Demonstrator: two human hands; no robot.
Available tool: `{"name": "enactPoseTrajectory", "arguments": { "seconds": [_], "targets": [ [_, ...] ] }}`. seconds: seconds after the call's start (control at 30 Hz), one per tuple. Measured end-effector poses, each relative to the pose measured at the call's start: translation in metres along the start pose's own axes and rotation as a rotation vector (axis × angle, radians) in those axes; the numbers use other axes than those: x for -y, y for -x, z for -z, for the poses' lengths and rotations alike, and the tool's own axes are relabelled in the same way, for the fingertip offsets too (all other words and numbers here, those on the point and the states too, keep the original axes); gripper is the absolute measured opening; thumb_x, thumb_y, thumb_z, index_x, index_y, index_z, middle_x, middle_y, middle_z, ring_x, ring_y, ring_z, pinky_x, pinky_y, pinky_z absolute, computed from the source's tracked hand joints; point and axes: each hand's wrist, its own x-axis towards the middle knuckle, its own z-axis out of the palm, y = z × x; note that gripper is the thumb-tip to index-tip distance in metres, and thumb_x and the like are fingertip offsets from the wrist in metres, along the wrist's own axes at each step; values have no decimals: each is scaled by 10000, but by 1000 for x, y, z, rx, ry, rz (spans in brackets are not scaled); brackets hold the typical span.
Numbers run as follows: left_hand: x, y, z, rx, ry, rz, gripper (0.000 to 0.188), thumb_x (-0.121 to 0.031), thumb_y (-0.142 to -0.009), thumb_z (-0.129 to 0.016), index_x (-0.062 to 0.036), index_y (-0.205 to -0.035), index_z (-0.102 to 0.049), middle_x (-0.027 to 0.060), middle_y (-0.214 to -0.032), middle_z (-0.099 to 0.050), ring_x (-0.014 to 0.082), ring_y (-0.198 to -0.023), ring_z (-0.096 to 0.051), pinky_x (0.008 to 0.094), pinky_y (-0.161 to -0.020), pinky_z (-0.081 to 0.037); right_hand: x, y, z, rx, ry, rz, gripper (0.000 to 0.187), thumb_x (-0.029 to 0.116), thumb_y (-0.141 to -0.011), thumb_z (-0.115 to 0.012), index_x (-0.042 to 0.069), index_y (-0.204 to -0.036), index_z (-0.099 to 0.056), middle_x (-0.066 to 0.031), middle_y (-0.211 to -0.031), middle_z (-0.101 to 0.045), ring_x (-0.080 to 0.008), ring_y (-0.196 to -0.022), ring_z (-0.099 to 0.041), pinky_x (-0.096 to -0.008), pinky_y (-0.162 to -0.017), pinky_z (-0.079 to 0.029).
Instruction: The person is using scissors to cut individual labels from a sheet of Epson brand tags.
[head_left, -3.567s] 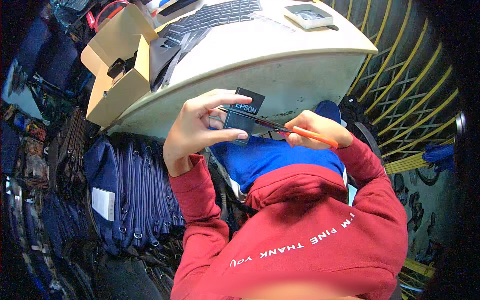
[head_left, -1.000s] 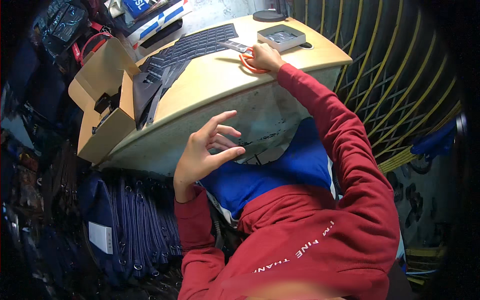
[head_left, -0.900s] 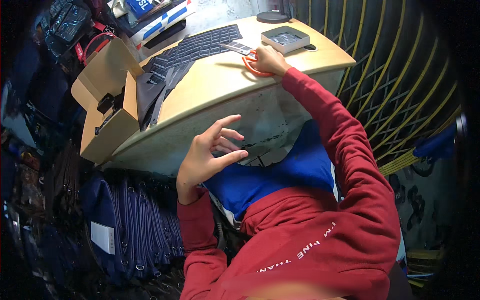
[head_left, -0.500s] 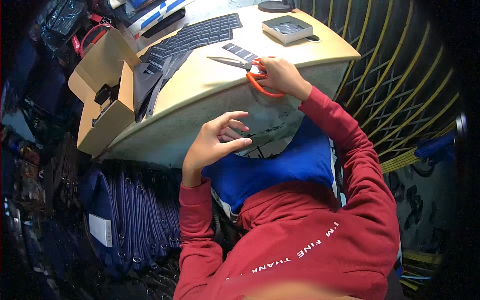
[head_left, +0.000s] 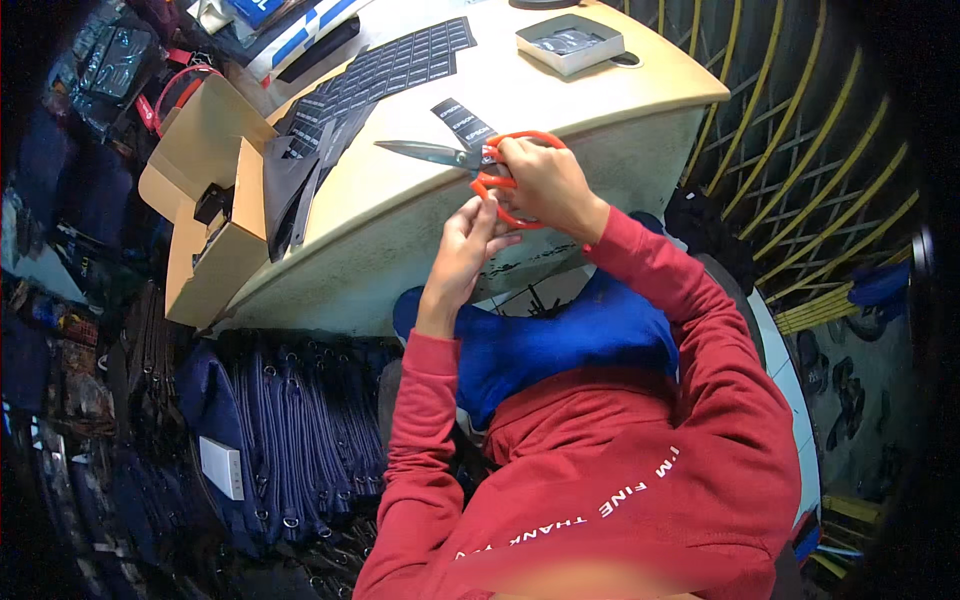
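A pair of scissors (head_left: 430, 152) with orange handles is held over the table's front edge, its blades pointing left. My right hand (head_left: 552, 188) is closed around the handles. From below, my left hand (head_left: 466, 243) comes up with its thumb and fingertips pinched at the lower handle loop; its other fingers are partly bent. Just behind the scissors lies a short strip of black labels (head_left: 462, 122) with pale print, its near end partly covered by the handles and right hand. Farther back a larger sheet of black labels (head_left: 400, 68) lies flat.
An open cardboard box (head_left: 212, 240) with dark items stands at the table's (head_left: 400, 160) left edge, dark strips beside it. A shallow white box (head_left: 568, 48) is at the back right. Dark blue straps with rings (head_left: 310, 430) hang below left. A folding metal gate (head_left: 800, 130) stands right.
My left hand has risen to the scissors, its fingers closing at the lower handle loop. The scissors and my right hand have shifted slightly left and nearer.
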Motion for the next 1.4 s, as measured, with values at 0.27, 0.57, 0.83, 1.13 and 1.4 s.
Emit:
{"name": "enactPoseTrajectory", "arguments": {
  "seconds": [0.27, 0.57, 0.83, 1.13, 1.4],
  "targets": [
    [5, -23, -7, 6, 256, -70, 769, -618, -889, -360, 46, -1273, -409, 136, -1198, -531, 214, -1117, -523, 338, -957, -427, 6, 16, -2, -36, -87, -26, 348, 219, -701, -691, 15, -956, -570, -111, -803, -636, -240, -674, -641, -326, -552, -513],
    [18, -31, -10, -111, 626, 23, 616, -592, -908, -365, -37, -1158, -468, 40, -999, -567, 121, -865, -542, 301, -747, -478, 1, 27, 3, -42, -317, -129, 301, 148, -686, -726, 28, -923, -585, -120, -768, -620, -259, -639, -628, -339, -541, -498],
    [13, -27, -13, -234, 374, -42, 250, -215, -961, -491, 5, -945, -608, 65, -848, -652, 94, -707, -604, 228, -649, -505, 4, 34, 29, 1, -545, -245, 232, 58, -716, -739, -14, -855, -569, -107, -727, -599, -77, -637, -591, -260, -542, -471],
    [16, 18, -9, 41, -277, 137, 216, -195, -936, -537, 5, -886, -601, -38, -698, -537, 31, -622, -441, 229, -537, -382, 11, 46, 0, -38, -1239, -815, 216, 127, -773, -744, 11, -859, -582, 21, -678, -556, -13, -611, -500, -188, -536, -421],
    [12, 40, 3, 273, -398, 88, 174, -129, -869, -610, 32, -934, -598, 80, -773, -606, 109, -777, -573, 258, -705, -463, 27, 47, 5, 25, -1326, -713, 147, 66, -815, -686, 2, -915, -599, 38, -768, -570, -21, -683, -475, -174, -605, -407]
  ]
}}
